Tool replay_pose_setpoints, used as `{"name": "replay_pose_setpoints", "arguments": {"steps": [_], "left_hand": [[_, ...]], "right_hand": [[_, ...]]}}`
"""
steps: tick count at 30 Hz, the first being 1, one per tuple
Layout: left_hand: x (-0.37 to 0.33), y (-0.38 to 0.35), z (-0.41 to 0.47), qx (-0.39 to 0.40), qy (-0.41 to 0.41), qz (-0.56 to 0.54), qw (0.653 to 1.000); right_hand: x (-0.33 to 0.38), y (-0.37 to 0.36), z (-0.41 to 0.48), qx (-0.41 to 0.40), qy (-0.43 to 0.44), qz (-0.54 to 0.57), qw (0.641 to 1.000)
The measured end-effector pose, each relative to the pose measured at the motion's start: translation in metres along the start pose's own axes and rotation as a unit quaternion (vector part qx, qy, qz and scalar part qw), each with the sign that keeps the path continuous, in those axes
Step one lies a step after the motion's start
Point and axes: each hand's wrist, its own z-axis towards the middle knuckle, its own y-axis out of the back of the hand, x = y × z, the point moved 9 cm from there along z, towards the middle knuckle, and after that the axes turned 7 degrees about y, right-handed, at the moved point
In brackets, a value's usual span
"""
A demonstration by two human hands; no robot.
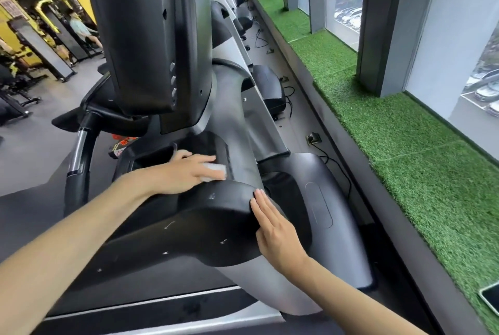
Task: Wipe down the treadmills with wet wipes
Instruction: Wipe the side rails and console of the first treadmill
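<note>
You're mid-wipe on the treadmill console [210, 221]. Your left hand [186, 172] presses the wet wipe [216, 171] with fingers extended onto the console's far top, just below the screen [145, 37]. Your right hand [275, 232] rests open on the console's near right edge, holding nothing. The wipe looks folded, though it's blurred. Next, I'd sweep it toward that near edge, which calls for both hands shifting.

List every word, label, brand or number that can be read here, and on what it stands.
No text is readable.
Red and white sticker below the tall black treadmill console: print blurred, unreadable.
Orange poster on the yellow wall, far left: too small and blurred.
</note>
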Motion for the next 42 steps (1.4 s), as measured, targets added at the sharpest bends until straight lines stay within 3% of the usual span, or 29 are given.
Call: {"name": "replay_pose_setpoints", "arguments": {"steps": [3, 8, 12, 17, 22, 24, 27, 30, 33, 38, 42], "left_hand": [[-0.035, -0.007, 0.013, -0.028, -0.039, 0.005, 0.999], [0.011, 0.014, -0.013, -0.04, -0.015, -0.091, 0.995], [-0.007, 0.016, -0.014, -0.05, -0.042, -0.058, 0.996], [-0.07, -0.024, 0.049, 0.025, -0.071, -0.006, 0.997], [-0.037, 0.0, 0.04, 0.04, -0.01, -0.093, 0.995], [-0.028, 0.01, 0.03, 0.028, -0.012, -0.064, 0.998], [-0.063, -0.003, 0.033, 0.013, -0.076, 0.07, 0.995], [-0.095, -0.035, 0.054, 0.08, -0.118, 0.091, 0.986], [-0.099, -0.041, 0.072, 0.106, -0.108, 0.127, 0.98], [-0.1, -0.009, 0.072, 0.009, -0.158, 0.176, 0.972], [-0.105, -0.036, 0.066, 0.103, -0.2, 0.153, 0.962]], "right_hand": [[-0.002, 0.002, 0.002, 0.002, 0.004, 0.001, 1.0], [-0.004, 0.003, 0.002, -0.026, -0.022, 0.011, 0.999], [-0.004, 0.003, 0.003, -0.043, -0.035, 0.012, 0.998], [-0.005, 0.007, 0.003, -0.044, -0.006, 0.013, 0.999], [-0.004, 0.01, 0.006, -0.044, -0.012, -0.011, 0.999], [-0.003, 0.008, 0.004, -0.043, -0.018, -0.015, 0.999], [-0.003, 0.009, 0.004, -0.049, -0.018, -0.018, 0.998], [-0.005, 0.009, 0.006, -0.045, -0.009, -0.018, 0.999], [-0.005, 0.012, 0.01, -0.043, 0.001, -0.022, 0.999], [-0.007, 0.014, 0.011, -0.044, -0.002, -0.019, 0.999], [-0.005, 0.012, 0.011, -0.043, -0.006, -0.015, 0.999]]}}
